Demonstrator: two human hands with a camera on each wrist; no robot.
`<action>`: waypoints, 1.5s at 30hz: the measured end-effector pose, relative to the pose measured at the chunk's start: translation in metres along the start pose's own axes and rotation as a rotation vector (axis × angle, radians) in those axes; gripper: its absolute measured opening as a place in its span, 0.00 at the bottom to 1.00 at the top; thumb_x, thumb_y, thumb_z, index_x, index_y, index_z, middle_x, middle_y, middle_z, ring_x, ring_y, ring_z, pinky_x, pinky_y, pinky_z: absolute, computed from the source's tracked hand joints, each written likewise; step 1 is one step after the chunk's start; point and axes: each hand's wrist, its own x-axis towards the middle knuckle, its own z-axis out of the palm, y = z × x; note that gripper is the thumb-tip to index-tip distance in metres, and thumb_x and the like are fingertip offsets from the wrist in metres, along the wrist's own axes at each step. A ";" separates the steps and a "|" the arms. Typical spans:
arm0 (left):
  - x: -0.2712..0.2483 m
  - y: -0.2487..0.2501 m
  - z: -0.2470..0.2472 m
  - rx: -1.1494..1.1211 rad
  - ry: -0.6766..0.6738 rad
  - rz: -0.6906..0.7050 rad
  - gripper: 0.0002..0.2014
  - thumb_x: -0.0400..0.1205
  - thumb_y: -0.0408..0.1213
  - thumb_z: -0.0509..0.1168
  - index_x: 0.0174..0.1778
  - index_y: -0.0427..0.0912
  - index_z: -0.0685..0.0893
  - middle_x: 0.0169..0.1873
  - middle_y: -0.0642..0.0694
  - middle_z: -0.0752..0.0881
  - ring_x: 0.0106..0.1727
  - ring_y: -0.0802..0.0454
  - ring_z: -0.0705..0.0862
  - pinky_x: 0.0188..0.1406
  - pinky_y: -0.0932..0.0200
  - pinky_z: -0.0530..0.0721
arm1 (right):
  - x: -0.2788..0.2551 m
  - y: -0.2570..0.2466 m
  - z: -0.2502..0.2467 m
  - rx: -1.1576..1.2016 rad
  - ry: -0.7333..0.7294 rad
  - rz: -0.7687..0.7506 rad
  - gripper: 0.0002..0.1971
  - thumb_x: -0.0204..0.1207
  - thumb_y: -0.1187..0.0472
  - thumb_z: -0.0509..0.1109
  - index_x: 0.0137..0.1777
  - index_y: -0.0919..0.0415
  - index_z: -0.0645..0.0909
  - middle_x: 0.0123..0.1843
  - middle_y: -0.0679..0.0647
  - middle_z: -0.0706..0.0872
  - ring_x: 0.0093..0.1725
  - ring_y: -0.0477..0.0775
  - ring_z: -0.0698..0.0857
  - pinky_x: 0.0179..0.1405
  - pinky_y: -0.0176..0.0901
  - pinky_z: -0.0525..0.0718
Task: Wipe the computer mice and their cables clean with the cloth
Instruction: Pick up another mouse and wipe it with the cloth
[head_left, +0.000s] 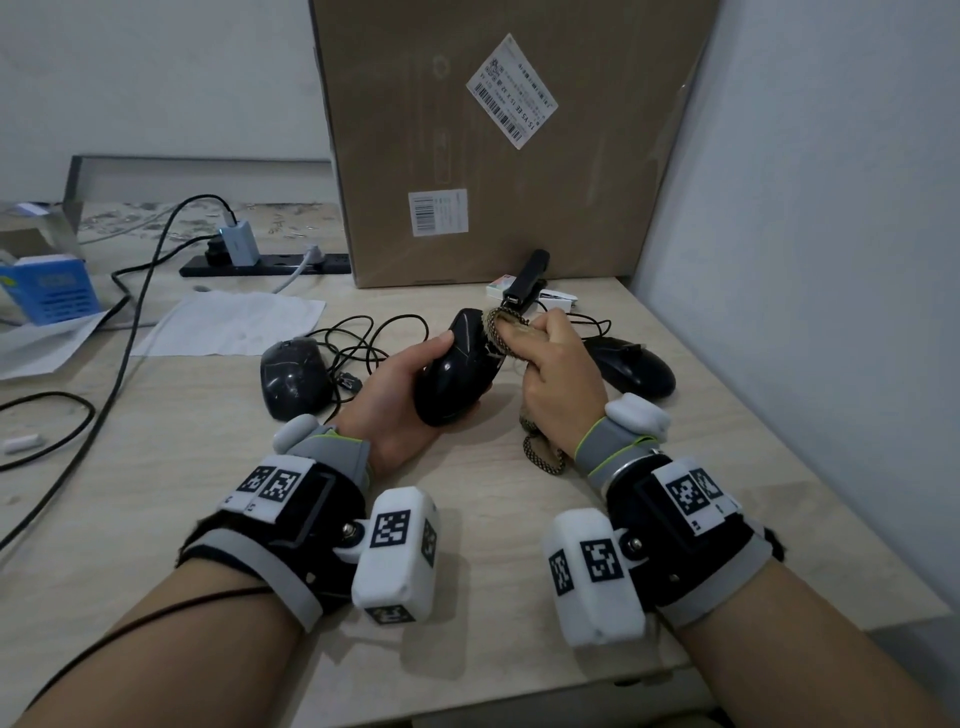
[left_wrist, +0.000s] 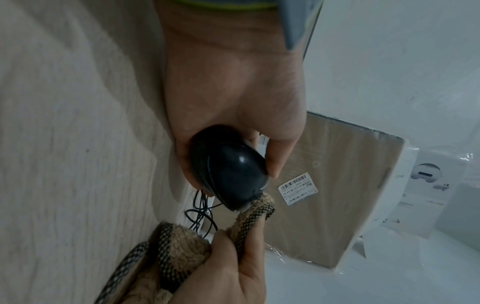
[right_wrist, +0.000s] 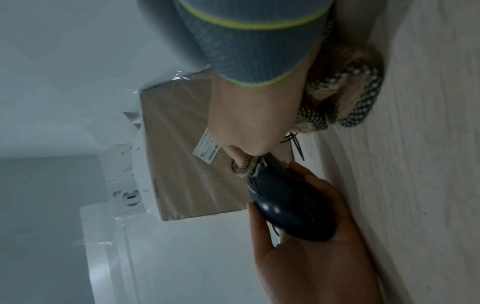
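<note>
The left hand (head_left: 400, 395) held a black mouse (head_left: 457, 374) tight; the right hand (head_left: 558, 374) gripped the cloth (head_left: 501, 325), rubbing its front. Next probably comes its cable (head_left: 363, 338).

Held mouse (head_left: 453, 375): underside hidden by left hand (head_left: 397, 400); front end covered by cloth (head_left: 511, 338). Right hand (head_left: 558, 379) hides most of the cloth; its fingertips can't be seen. Right-side mouse (head_left: 636, 366) partly behind that hand. Box (head_left: 498, 135) cut off by top edge; label (head_left: 511, 91) text too small to read.
</note>
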 end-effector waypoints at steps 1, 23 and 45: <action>0.000 0.000 0.000 0.000 0.009 0.002 0.15 0.83 0.44 0.58 0.56 0.41 0.85 0.46 0.42 0.88 0.47 0.46 0.85 0.49 0.53 0.80 | 0.000 -0.001 0.000 0.009 0.019 -0.006 0.26 0.72 0.73 0.56 0.65 0.53 0.81 0.45 0.51 0.69 0.44 0.50 0.72 0.41 0.39 0.73; 0.001 -0.002 -0.002 -0.001 0.006 -0.015 0.17 0.85 0.44 0.57 0.62 0.39 0.82 0.49 0.40 0.87 0.48 0.45 0.84 0.52 0.54 0.82 | -0.002 -0.007 -0.001 0.045 -0.039 -0.026 0.24 0.69 0.69 0.57 0.58 0.50 0.85 0.41 0.49 0.71 0.41 0.51 0.75 0.39 0.45 0.77; 0.004 -0.004 -0.004 0.020 -0.051 0.017 0.20 0.82 0.45 0.59 0.66 0.39 0.79 0.47 0.41 0.87 0.46 0.48 0.85 0.45 0.57 0.85 | -0.001 -0.004 -0.004 -0.016 0.006 0.040 0.25 0.67 0.67 0.56 0.62 0.51 0.83 0.43 0.51 0.72 0.41 0.53 0.76 0.38 0.53 0.80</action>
